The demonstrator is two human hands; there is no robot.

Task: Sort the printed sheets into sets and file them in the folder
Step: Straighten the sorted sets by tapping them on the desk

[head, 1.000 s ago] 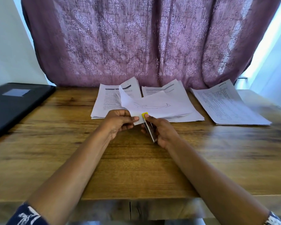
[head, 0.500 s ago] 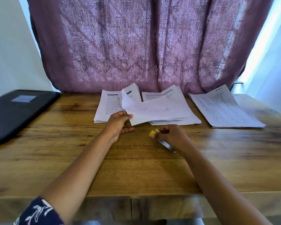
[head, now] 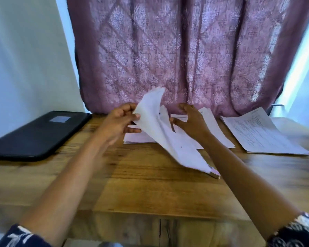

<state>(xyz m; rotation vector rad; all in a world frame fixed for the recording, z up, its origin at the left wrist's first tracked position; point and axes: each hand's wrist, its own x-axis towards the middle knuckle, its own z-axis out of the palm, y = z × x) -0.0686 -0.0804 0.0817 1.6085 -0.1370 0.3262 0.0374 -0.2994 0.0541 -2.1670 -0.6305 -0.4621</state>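
Moved: you are lifting the set [head: 161,132] off the counter [head: 150,193]; the stapler [head: 214,173] is now lying released beneath its corner. Folder [head: 37,134]: black, matte, lying flat far left. Set: thin floppy paper, sagging; your left hand [head: 121,122] is pinching it, right hand [head: 191,122] curling beside it, grip unclear. Be supporting both edges, carrying leftward.

Bare wooden table [head: 150,189] is stretching open across the lower centre of the frame, while a black folder [head: 37,134] is blocking the left, lifted sheets [head: 155,125] are hanging mid-frame, paper stacks [head: 264,134] are crowding the right rear and a small metal object [head: 214,174] is lying under the sheets' lower tip.
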